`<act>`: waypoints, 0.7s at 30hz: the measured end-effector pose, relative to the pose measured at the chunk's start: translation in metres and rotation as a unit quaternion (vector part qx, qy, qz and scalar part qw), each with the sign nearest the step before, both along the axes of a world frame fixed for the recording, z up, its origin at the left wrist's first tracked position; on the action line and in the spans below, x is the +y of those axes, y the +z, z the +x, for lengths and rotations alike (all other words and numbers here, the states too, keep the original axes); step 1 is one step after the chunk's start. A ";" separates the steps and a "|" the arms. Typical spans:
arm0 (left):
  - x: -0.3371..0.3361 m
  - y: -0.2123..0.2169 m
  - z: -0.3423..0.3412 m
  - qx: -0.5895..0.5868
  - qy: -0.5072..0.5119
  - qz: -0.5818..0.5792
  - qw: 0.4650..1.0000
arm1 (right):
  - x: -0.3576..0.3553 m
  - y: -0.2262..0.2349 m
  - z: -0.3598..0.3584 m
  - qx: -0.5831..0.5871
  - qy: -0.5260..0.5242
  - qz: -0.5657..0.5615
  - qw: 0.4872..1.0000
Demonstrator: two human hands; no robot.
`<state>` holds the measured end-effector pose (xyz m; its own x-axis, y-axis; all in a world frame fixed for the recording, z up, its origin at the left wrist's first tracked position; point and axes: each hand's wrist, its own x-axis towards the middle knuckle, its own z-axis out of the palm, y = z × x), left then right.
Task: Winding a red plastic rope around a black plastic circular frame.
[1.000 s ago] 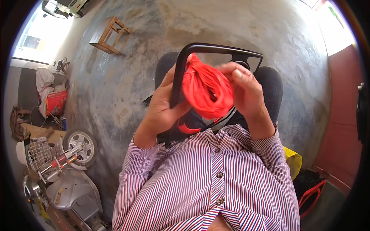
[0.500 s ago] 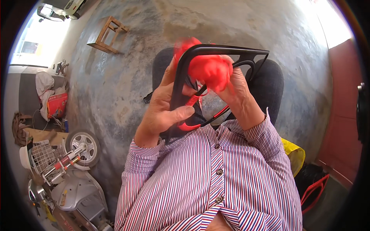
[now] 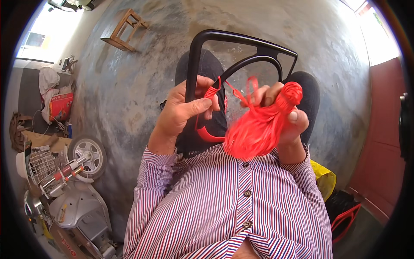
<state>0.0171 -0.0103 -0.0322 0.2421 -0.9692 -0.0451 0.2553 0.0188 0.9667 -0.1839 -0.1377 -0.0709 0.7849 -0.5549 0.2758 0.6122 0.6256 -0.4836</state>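
A black tubular frame (image 3: 241, 37) with an outer bend and an inner curved bar (image 3: 254, 60) stands over my lap. Red cord is wound in tight coils (image 3: 210, 92) around one end of the inner bar. My left hand (image 3: 172, 116) is closed at these coils, thumb and fingers pinching them, beside the outer tube. In my right hand (image 3: 297, 125) is a bundle of red cord (image 3: 261, 129), gripped near its knotted end, with loose strands hanging toward my shirt. A strand runs from the coils toward the bundle. More red wrapping (image 3: 211, 136) covers a lower curve of the frame.
A small wooden stool (image 3: 123, 32) stands on the concrete floor ahead to the left. At the left lie a wheel (image 3: 87, 157), a grey scooter (image 3: 82, 211) and a red bag (image 3: 61, 106). A yellow bag (image 3: 323, 179) and a red-rimmed item (image 3: 347, 222) sit at the right.
My right hand has moved right and nearer, out from behind the outer tube, bringing the cord bundle with it. My left hand stays at the coils, and the inner bar shows more plainly.
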 end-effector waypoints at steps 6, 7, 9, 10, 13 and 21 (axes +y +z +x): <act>-0.001 0.001 0.003 0.008 -0.017 -0.006 1.000 | 0.006 0.014 0.001 0.053 0.026 -0.075 0.995; 0.000 -0.001 0.003 0.015 -0.013 -0.006 1.000 | 0.004 0.014 0.000 0.048 0.032 -0.080 0.995; -0.001 0.005 0.000 0.012 -0.005 0.008 1.000 | 0.005 0.015 -0.003 0.060 0.011 -0.056 0.997; -0.002 0.006 -0.001 0.010 -0.002 0.015 1.000 | 0.004 0.014 -0.005 0.064 0.007 -0.052 0.997; -0.003 -0.002 0.002 0.019 -0.001 0.002 1.000 | 0.005 0.014 -0.006 0.078 -0.009 -0.058 0.995; -0.002 -0.005 0.003 0.000 0.022 0.018 1.000 | -0.001 0.002 -0.009 0.041 -0.045 0.115 0.991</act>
